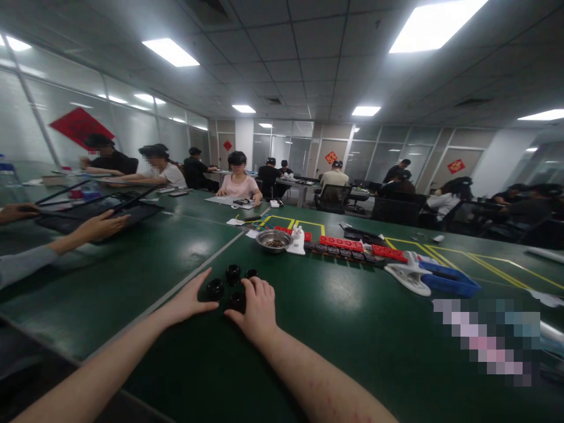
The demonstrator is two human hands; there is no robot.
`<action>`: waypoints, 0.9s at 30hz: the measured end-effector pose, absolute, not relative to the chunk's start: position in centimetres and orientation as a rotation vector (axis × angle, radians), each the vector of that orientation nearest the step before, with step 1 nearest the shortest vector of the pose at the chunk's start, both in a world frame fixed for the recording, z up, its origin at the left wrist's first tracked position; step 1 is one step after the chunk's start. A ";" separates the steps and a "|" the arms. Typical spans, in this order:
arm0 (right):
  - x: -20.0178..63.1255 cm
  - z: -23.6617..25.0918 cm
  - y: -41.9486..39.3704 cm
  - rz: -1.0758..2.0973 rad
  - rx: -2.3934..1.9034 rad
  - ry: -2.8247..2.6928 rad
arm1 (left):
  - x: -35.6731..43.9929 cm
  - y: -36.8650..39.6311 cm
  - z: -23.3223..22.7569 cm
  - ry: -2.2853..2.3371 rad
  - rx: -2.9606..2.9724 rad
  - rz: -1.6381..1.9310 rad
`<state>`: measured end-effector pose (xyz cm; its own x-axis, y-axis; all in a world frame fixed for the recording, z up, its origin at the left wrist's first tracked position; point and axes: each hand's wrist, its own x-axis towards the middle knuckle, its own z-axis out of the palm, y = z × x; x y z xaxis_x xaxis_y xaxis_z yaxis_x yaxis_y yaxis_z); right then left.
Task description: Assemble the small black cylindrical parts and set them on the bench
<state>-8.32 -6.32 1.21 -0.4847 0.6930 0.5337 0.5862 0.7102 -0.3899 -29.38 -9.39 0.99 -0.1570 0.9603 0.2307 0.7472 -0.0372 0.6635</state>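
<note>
Several small black round parts [232, 274] stand in a cluster on the green table [335, 329] in front of me. My left hand [188, 301] lies flat on the table, fingers apart, its thumb beside one black part [215, 288]. My right hand [256, 308] rests knuckles up, its fingers curled over another black part [238, 301]. Whether that part is gripped or only touched is unclear.
Beyond the parts sit a metal bowl [274, 240], a white piece [298, 241], a row of red blocks [352, 245] and a blue-and-white tool [434, 278]. A co-worker's hands [102, 224] reach to a dark tray [94, 210] at left. Several people sit at the far tables.
</note>
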 end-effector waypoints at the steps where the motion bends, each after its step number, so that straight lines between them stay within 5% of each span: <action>1: -8.3 1.1 -6.1 0.202 -0.978 -2.218 | -29.5 -8.9 0.9 1.888 1.836 0.958; 14: -9.2 -0.2 -2.2 0.459 -0.967 -2.367 | -30.0 -4.8 -1.1 1.782 2.131 0.592; 27: -8.9 0.2 -0.9 0.396 -0.869 -2.444 | -29.7 -3.7 -1.1 1.778 2.207 0.605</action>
<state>-8.87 -0.92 0.19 -0.6641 0.6513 0.3672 0.5020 0.7523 -0.4266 -29.73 -3.71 -1.09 0.1720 0.9711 0.1655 0.8704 -0.2285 0.4361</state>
